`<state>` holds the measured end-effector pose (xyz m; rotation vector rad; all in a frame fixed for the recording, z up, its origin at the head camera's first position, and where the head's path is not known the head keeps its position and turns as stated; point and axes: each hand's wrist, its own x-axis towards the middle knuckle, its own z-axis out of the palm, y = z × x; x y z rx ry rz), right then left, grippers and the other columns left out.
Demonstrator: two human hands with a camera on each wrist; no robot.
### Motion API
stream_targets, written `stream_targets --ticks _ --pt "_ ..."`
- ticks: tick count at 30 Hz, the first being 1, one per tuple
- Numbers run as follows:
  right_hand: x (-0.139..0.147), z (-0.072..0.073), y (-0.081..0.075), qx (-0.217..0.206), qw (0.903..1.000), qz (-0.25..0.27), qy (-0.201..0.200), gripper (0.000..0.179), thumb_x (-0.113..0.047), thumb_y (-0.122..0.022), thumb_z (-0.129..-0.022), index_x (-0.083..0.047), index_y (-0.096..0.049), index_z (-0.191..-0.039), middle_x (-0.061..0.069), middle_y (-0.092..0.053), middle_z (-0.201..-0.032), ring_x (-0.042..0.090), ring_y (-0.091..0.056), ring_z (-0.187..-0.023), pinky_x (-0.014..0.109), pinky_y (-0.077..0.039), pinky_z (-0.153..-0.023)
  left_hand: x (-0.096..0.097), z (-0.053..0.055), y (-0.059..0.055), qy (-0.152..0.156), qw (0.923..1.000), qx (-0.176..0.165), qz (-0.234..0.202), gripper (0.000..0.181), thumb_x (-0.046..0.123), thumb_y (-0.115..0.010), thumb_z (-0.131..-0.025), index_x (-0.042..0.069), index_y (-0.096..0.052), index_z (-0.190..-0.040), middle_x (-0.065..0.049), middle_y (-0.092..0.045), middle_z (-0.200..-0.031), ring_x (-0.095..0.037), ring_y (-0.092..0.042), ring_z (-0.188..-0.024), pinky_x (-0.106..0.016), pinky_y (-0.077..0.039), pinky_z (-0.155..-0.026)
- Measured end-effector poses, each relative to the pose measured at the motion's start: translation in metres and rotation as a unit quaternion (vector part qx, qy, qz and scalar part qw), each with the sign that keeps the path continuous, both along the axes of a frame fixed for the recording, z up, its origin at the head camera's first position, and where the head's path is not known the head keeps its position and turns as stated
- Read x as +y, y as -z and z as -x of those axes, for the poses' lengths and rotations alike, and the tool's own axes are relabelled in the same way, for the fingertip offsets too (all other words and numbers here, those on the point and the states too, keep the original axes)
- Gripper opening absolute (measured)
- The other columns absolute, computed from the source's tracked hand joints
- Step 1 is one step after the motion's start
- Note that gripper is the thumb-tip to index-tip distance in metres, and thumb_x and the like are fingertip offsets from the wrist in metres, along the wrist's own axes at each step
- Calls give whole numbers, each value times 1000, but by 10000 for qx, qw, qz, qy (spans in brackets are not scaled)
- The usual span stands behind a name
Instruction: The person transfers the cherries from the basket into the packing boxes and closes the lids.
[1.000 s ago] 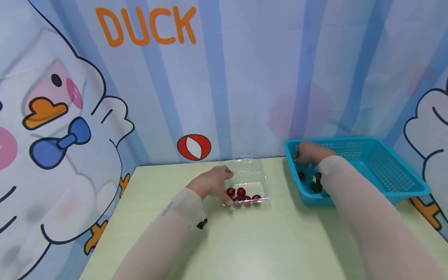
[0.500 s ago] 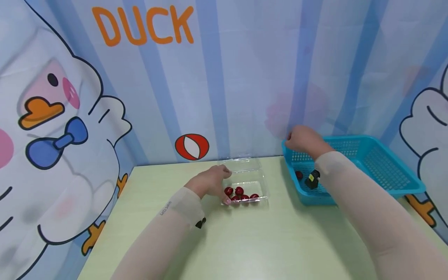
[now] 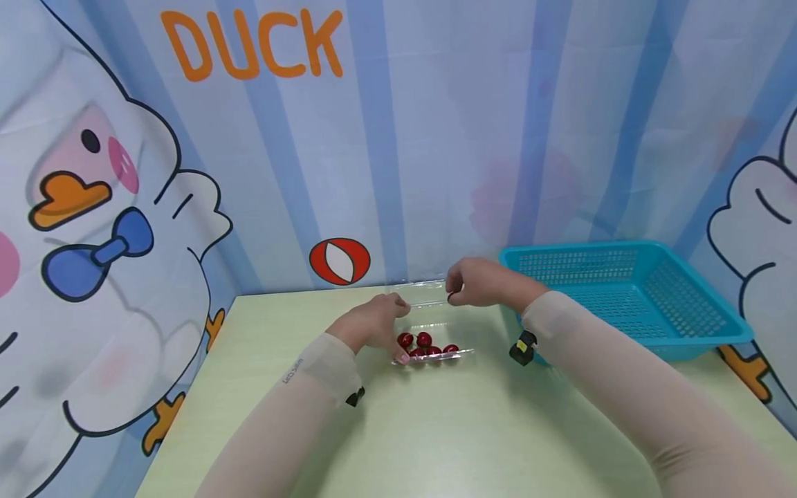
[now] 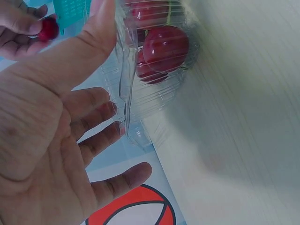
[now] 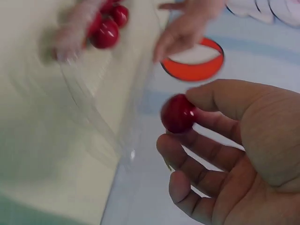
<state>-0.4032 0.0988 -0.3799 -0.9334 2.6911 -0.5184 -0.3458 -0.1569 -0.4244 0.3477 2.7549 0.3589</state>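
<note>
A clear plastic clamshell box (image 3: pixel 436 325) lies with its lid folded back on the table, with several dark red cherries (image 3: pixel 425 339) along its front side. My left hand (image 3: pixel 372 322) holds the box's left side, thumb at the front corner and fingers toward the back. In the left wrist view, those fingers touch the rim, and one stretches out free. My right hand (image 3: pixel 482 282) pinches a single cherry (image 5: pixel 178 114) between thumb and fingertips, a thin stem hanging below it. That hand is above the box's back right, over the lid; in the head view its fingers mostly hide the cherry.
A turquoise plastic basket (image 3: pixel 675 342) with mesh walls stands at the right, its left end partly behind my right wrist. Right behind the pale table (image 3: pixel 448 436) hangs a striped backdrop (image 3: pixel 429 138) printed with ducks and a ball.
My right hand has risen from inside the basket, crossed its left rim and come leftward to the box with a cherry. The left hand has stayed at the box.
</note>
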Motion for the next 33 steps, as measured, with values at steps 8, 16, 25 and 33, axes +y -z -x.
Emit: stream_targets --ticks 8,16,25,33 --pt "-36 -13 31 -295 9957 -765 -437 17 -12 -86 -102 -9 -83 -118 1 -80 -106 17 -72 -96 38 -68 -95 -1 0 0 -50 10000 0 -13 110 41 -107 -78 24 -53 -172 -4 -46 -179 -34 -46 -163 -63 -53 -126" --pt "-51 -16 53 -447 9963 -695 -245 9 -8 -87 -100 -12 -81 -105 -1 -77 -100 18 -70 -93 41 -67 -93 -2 0 1 115 9999 62 13 111 42 -107 -79 22 -51 -173 -6 -43 -180 -35 -43 -165 -62 -52 -127" --pt "-59 -18 61 -265 9967 -673 -372 5 -12 -85 -102 -12 -80 -101 -1 -77 -94 16 -69 -87 39 -66 -90 -2 -1 2 101 9999 37 8 109 40 -106 -80 22 -52 -172 -5 -45 -179 -34 -45 -164 -60 -54 -125" --pt "-43 -12 44 -144 9980 -544 -273 7 -19 -77 -109 -14 -79 -104 -1 -77 -99 16 -69 -90 39 -64 -89 0 -2 -1 97 9999 79 72 111 43 -106 -78 23 -51 -173 -6 -45 -179 -34 -45 -163 -60 -54 -126"
